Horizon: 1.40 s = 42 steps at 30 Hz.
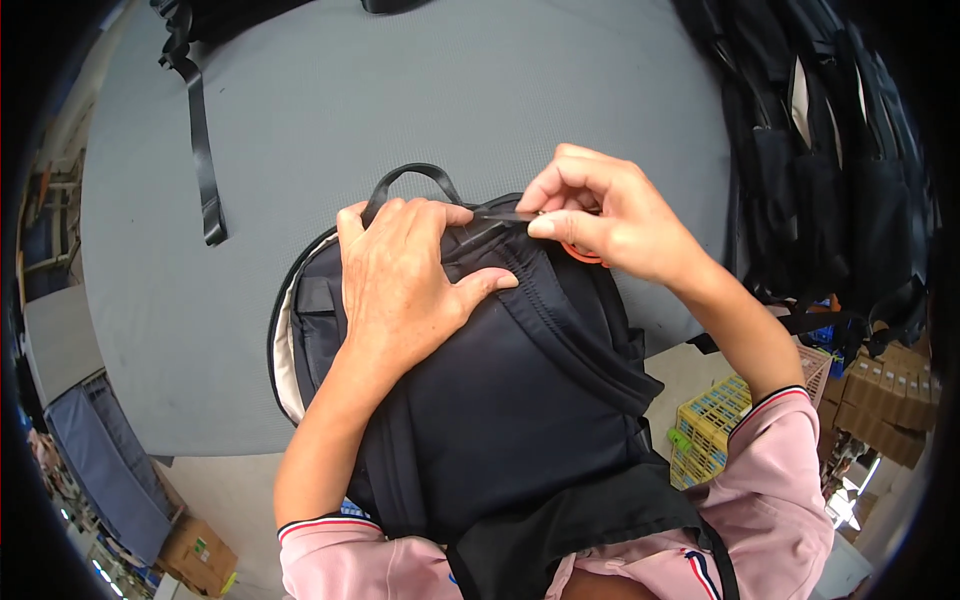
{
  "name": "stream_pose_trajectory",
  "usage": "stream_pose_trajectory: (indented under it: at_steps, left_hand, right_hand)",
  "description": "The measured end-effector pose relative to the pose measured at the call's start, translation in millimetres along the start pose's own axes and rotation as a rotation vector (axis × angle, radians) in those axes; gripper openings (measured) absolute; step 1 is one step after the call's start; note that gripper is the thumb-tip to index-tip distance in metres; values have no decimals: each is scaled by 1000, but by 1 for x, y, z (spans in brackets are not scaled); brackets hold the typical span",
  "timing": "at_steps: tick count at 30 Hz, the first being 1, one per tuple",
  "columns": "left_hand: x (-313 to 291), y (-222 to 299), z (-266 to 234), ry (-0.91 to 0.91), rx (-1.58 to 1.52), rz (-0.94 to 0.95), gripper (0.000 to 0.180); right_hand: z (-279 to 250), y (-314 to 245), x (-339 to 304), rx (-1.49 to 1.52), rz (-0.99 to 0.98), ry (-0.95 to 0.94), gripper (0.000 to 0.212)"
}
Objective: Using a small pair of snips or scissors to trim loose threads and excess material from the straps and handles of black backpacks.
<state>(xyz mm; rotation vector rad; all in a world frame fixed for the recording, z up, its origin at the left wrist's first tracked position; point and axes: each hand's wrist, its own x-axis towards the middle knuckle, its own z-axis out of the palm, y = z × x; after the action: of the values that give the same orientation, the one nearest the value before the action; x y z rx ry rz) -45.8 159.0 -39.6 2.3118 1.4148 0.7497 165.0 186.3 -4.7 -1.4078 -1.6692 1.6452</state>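
Table [420,90], grey, big, w/ dark backpack [500,400] hanging over near edge against person's lap. Left hand [400,290] flat, fingers spread, pinning top so fabric stays taut. Right hand [600,220] pinching thin black strap end [500,214] btwn thumb + fingertips, probably to keep it straight.

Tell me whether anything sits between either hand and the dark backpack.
Nothing visible does. The left hand lies flat on the dark navy fabric backpack, and the right hand pinches a thin black strap at its top, beside the black carry handle.
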Motion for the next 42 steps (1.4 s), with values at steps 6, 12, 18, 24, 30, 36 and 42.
stream_pose_trajectory:
  at_steps: [6, 12, 18, 24, 30, 36, 42]
  left_hand:
    - [3, -2, -7, -16, -26, -10, 45]
    - [7, -8, 0, 5, -146, -129, 10]
    - [27, -22, 11, 210, -62, -249, 18]
    - [18, -29, -29, 474, -519, -344, 36]
    - [-85, -40, -92, 545, -397, -586, 16]
    - [-151, 39, -112, -567, -154, -554, 43]
    - [-88, 22, -158, 140, -976, -473, 52]
  right_hand:
    - [5, 0, -5, -324, -196, 43, 12]
    - [8, 9, -5, 82, 48, 66, 32]
    - [34, 30, -14, 119, -98, 251, 45]
    - [23, 33, -40, 38, -115, 265, 42]
    - [-6, 34, -104, -310, -41, 24, 34]
    - [-34, 47, -176, -295, 156, -244, 37]
    - [-22, -6, -128, 655, -390, 316, 58]
